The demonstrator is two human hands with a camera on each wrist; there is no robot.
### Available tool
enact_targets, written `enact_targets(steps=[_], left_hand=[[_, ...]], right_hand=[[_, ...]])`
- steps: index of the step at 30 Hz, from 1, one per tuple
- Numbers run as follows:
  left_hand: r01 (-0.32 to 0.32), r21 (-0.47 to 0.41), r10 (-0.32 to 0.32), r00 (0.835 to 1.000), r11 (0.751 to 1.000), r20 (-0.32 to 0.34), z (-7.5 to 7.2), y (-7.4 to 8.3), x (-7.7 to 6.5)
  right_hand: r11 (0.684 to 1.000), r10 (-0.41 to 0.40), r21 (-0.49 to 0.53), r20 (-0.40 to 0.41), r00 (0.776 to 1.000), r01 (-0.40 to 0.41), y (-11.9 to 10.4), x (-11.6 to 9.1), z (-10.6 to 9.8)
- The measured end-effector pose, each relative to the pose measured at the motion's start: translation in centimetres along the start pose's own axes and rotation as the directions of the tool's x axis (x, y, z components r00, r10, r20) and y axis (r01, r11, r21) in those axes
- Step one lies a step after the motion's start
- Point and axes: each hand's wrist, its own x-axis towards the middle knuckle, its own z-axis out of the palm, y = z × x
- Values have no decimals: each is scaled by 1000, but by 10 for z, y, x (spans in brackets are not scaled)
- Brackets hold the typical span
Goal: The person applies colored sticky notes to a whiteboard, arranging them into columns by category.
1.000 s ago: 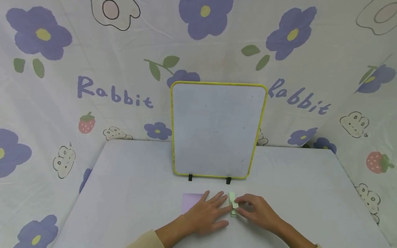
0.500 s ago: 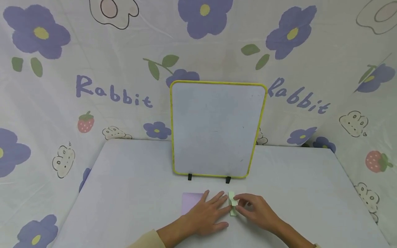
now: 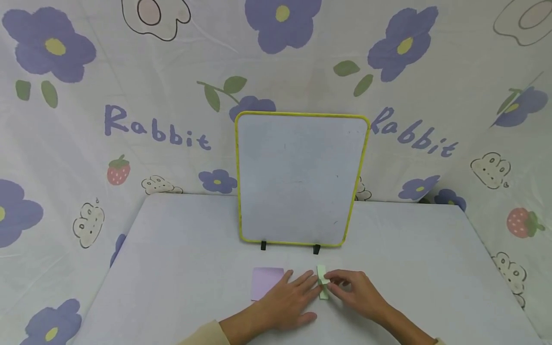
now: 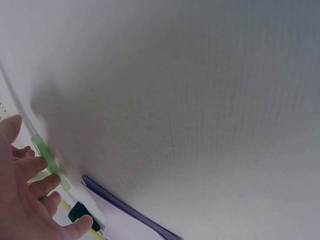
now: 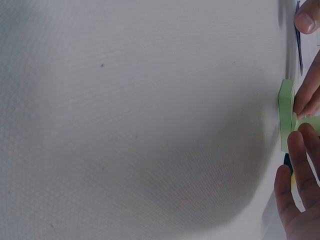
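Observation:
A narrow light green sticky-note pad (image 3: 321,271) lies lengthwise on the white table between the two hands. My left hand (image 3: 286,302) is spread with straight fingers, palm down, its fingertips at the pad's left side. My right hand (image 3: 358,292) pinches a raised green sheet (image 5: 311,122) between thumb and forefinger at the pad's right edge. The right wrist view shows the pad's thickness along its side. A square purple sticky-note pad (image 3: 264,280) lies left of the green one, one corner hidden under my left hand.
A whiteboard (image 3: 299,179) with a yellow frame stands behind the pads on two black feet (image 3: 316,249). Behind the table (image 3: 185,254) hangs a cloth printed with flowers and rabbits.
The pinched green sheet has shifted slightly on its pad. My left fingers have moved a little, uncovering more of the purple pad. My right hand stays almost in place.

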Motion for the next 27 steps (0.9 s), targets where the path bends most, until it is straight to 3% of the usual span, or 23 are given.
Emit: enact_targets(steps=[12, 27], left_hand=[[-20, 36, 22, 997, 999, -69, 2, 1, 2], [-11, -105, 18, 998, 994, 64, -6, -4, 5]], right_hand=[[998, 56, 36, -40, 998, -55, 0, 1, -2], [987, 113, 126, -83, 990, -102, -4, 6, -1]])
